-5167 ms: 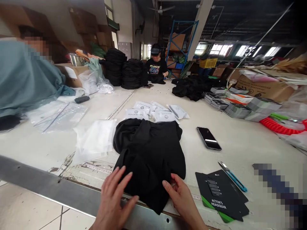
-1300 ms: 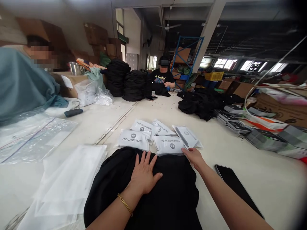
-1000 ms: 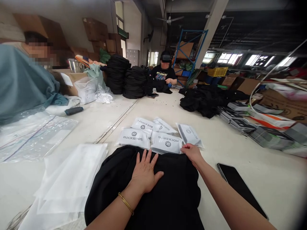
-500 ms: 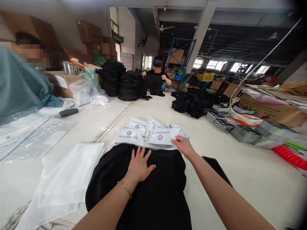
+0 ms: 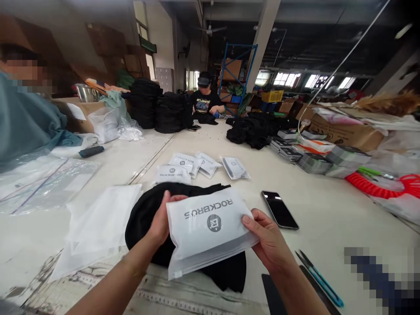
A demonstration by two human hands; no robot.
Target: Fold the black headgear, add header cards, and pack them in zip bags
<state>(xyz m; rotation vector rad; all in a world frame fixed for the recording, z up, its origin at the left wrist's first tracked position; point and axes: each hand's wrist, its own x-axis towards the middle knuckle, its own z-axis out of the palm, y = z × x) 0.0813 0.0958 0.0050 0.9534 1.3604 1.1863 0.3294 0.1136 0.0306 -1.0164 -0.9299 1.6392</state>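
Observation:
A white ROCKBROS zip bag (image 5: 203,232) is held up over black fabric (image 5: 144,218) on the table. My right hand (image 5: 267,234) grips its right edge, thumb on top and fingers beneath. At the bag's upper left corner is my left hand (image 5: 166,214), closed on that edge with its fingertips partly behind the bag. More packed ROCKBROS bags (image 5: 173,174) lie just beyond the fabric. Flat translucent bags (image 5: 101,218) are spread to the left of it.
A phone (image 5: 280,210) and blue-handled snips (image 5: 321,280) lie on the right, near a red coil (image 5: 374,186). Stacked printed packs (image 5: 313,162) stand farther back. One person sits at left, another across the table beside black fabric piles (image 5: 142,105).
My right hand has lifted a ROCKBROS bag from the group and brought it nearer. My left hand has left the flat fabric and taken the bag's left edge. The fabric is now bunched.

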